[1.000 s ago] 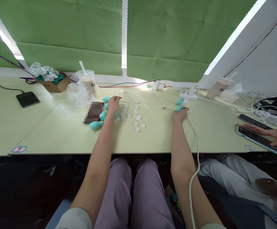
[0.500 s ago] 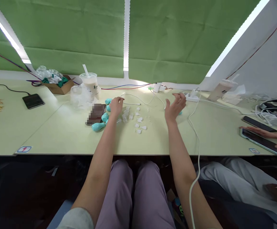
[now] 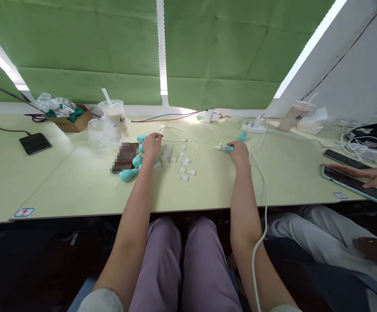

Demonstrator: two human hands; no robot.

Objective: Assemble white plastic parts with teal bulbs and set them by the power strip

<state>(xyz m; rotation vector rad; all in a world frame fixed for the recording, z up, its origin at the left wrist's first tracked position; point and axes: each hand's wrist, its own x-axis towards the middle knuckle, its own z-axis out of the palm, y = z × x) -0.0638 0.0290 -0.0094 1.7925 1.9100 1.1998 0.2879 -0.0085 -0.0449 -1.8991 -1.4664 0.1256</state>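
Observation:
My right hand [image 3: 240,152] is closed around the teal end of a small piece with a white tip [image 3: 220,148]; the tip points left. A second teal piece [image 3: 242,136] lies just beyond its knuckles. Over at the left, my left hand [image 3: 152,145] hovers low above several teal bulb-shaped pieces, its fingers curled together; whatever they hold is too small to make out. One teal bulb [image 3: 128,175] rests beside that forearm. Between the hands lie clear plastic pieces [image 3: 166,156] and several small white caps [image 3: 186,162].
A phone [image 3: 123,158] lies left of the teal pieces. Behind stand a drink cup [image 3: 115,115], a plastic bag [image 3: 102,133] and a cardboard box [image 3: 73,123]. A white cable [image 3: 264,182] crosses my right forearm. At right, another person's hand [image 3: 366,175] touches a tablet [image 3: 350,184].
My right hand was raised and spread; it has come down to the table and closed on the teal piece with the white tip. My left hand stays in nearly the same place.

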